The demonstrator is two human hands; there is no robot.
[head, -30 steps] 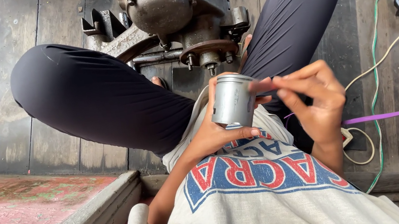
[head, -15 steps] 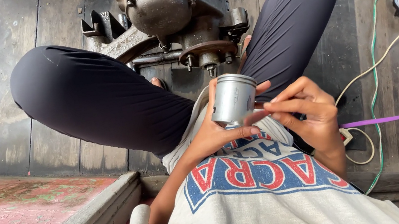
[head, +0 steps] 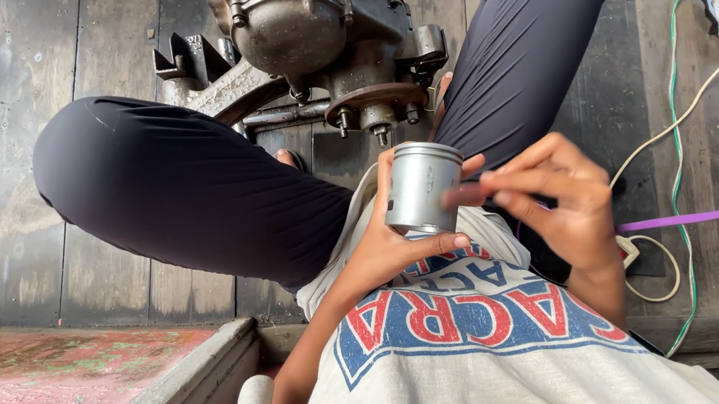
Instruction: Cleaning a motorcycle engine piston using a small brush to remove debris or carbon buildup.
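At frame centre the left hand is closed round a silver metal piston, while the right hand pinches fingertips at its side, seemingly fitting something small; steadiness matters next.

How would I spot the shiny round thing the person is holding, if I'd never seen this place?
Find the big greasy engine on the dark wooden floor, between the person's knees. Just below it, the left hand holds a small silver metal cylinder, and the right hand's fingertips touch its side. It is the only clean, shiny thing there.
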